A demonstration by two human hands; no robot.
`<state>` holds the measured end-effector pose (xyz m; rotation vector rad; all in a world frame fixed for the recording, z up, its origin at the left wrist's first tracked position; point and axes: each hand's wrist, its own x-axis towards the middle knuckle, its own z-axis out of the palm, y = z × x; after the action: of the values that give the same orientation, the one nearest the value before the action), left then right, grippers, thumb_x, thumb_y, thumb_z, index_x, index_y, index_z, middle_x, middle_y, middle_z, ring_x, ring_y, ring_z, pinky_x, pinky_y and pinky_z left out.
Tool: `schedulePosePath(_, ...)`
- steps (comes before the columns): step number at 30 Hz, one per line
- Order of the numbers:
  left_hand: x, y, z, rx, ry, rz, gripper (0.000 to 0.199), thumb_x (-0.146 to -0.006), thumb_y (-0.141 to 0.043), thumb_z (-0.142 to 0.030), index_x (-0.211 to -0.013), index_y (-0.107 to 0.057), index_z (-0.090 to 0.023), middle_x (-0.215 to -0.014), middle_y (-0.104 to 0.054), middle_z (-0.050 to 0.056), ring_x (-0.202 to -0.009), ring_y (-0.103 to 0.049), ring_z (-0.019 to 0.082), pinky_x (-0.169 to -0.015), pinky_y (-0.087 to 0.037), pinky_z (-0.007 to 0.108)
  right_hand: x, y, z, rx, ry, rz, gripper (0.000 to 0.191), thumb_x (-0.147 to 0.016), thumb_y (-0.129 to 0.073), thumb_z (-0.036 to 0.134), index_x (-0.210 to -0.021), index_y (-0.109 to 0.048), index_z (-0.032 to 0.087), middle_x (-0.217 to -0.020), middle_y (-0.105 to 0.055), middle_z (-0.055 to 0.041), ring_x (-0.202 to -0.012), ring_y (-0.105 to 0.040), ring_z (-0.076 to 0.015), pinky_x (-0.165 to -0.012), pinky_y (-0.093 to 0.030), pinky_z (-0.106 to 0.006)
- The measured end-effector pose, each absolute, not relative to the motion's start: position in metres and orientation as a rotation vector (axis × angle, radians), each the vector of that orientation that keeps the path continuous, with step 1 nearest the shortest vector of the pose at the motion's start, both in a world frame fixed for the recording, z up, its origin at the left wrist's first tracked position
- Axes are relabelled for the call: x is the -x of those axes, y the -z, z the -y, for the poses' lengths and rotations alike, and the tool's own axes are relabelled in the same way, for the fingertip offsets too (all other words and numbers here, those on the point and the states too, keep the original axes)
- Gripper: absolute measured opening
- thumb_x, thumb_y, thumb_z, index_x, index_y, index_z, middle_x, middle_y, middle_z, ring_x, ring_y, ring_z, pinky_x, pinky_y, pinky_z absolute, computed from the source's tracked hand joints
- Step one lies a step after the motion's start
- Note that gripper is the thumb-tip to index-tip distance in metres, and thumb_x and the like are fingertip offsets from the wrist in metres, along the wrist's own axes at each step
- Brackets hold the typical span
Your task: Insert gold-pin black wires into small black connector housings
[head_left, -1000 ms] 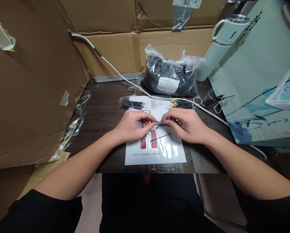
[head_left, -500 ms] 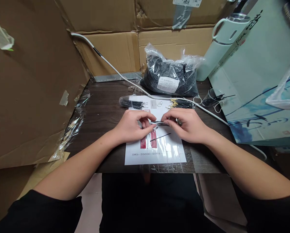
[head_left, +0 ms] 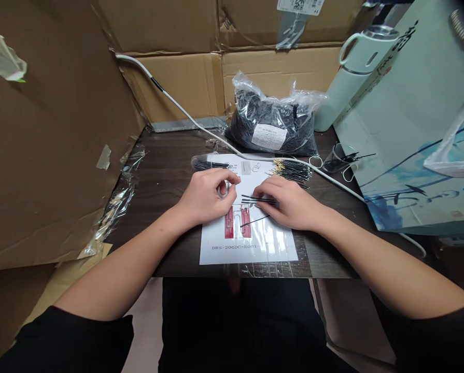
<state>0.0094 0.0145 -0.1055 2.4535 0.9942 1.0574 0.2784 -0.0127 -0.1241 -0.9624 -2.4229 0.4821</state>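
My right hand (head_left: 284, 202) pinches several short black wires (head_left: 249, 199) above the printed sheet; their ends stick out to the left between thumb and fingers. To the left, my left hand (head_left: 210, 194) is curled, with thumb and index tips apart and nothing visible between them. A single black wire (head_left: 253, 221) lies slanted on the printed sheet (head_left: 251, 255), below the right fingertips. Behind my right hand is a bundle of black wires with yellow ends (head_left: 290, 170). More black wires in a clear sleeve (head_left: 206, 163) lie behind my left hand.
A plastic bag full of black wires (head_left: 274, 119) stands at the back. A white cable (head_left: 183, 111) crosses the table. At the right are a clear cup with black wires (head_left: 337, 158), rubber bands (head_left: 316, 161), a pale green bottle (head_left: 344, 85) and a printed bag (head_left: 422, 176). Cardboard walls (head_left: 177, 77) enclose the table.
My left hand has moved left, away from the wires, and its fingertips are apart. My right hand has shifted slightly left, still holding the wires, whose ends now show fanned out.
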Motion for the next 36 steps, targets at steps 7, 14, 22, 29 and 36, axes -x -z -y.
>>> schedulePosePath(7, -0.004, 0.099, -0.018, -2.490, -1.112, -1.073, 0.014, -0.084, -0.068, -0.011, -0.091, -0.078, -0.018, -0.077, -0.074, 0.001, -0.062, -0.061, 0.015, -0.071, -0.054, 0.031, -0.281, 0.120, 0.012, 1.109, -0.516, 2.495, 0.010, -0.107, -0.059, 0.021, -0.106, -0.068, 0.017, -0.106, -0.067, -0.0134, -0.103, -0.062, -0.0297, -0.092, -0.052, -0.043)
schedulePosePath(14, -0.002, 0.100, -0.022, -2.510, -1.113, -1.107, 0.013, -0.085, -0.068, -0.011, -0.090, -0.078, -0.018, -0.080, -0.076, 0.001, -0.063, -0.062, 0.015, -0.070, -0.052, 0.031, -0.279, 0.123, 0.012, 1.125, -0.492, 2.553, 0.012, -0.109, -0.056, 0.020, -0.101, -0.065, 0.018, -0.102, -0.068, -0.0115, -0.099, -0.061, -0.0278, -0.093, -0.049, -0.041)
schedulePosePath(22, -0.002, 0.104, -0.023, -2.515, -1.089, -1.084, 0.013, -0.087, -0.066, -0.014, -0.091, -0.078, -0.017, -0.079, -0.075, 0.001, -0.063, -0.062, 0.015, -0.069, -0.052, 0.032, -0.269, 0.117, 0.022, 1.206, 0.021, 2.794, 0.024, -0.113, -0.047, 0.018, -0.103, -0.069, 0.012, -0.103, -0.071, -0.0173, -0.094, -0.058, -0.0301, -0.085, -0.036, -0.043)
schedulePosePath(29, -0.003, 0.106, -0.024, -2.502, -1.031, -1.097, 0.014, -0.086, -0.066, -0.015, -0.092, -0.078, -0.019, -0.081, -0.076, 0.002, -0.065, -0.063, 0.016, -0.070, -0.052, 0.033, -0.265, 0.112, 0.029, 1.241, 0.298, 2.864, 0.031, -0.112, -0.042, 0.016, -0.102, -0.070, 0.009, -0.098, -0.072, -0.0213, -0.087, -0.057, -0.0326, -0.079, -0.031, -0.044)
schedulePosePath(36, -0.003, 0.106, -0.024, -2.498, -1.025, -1.091, 0.013, -0.087, -0.066, -0.016, -0.092, -0.077, -0.019, -0.081, -0.076, 0.002, -0.065, -0.063, 0.016, -0.070, -0.053, 0.033, -0.269, 0.116, 0.025, 1.301, 0.220, 2.870, 0.026, -0.112, -0.044, 0.017, -0.102, -0.067, 0.010, -0.101, -0.071, -0.0200, -0.090, -0.058, -0.0319, -0.081, -0.032, -0.043)
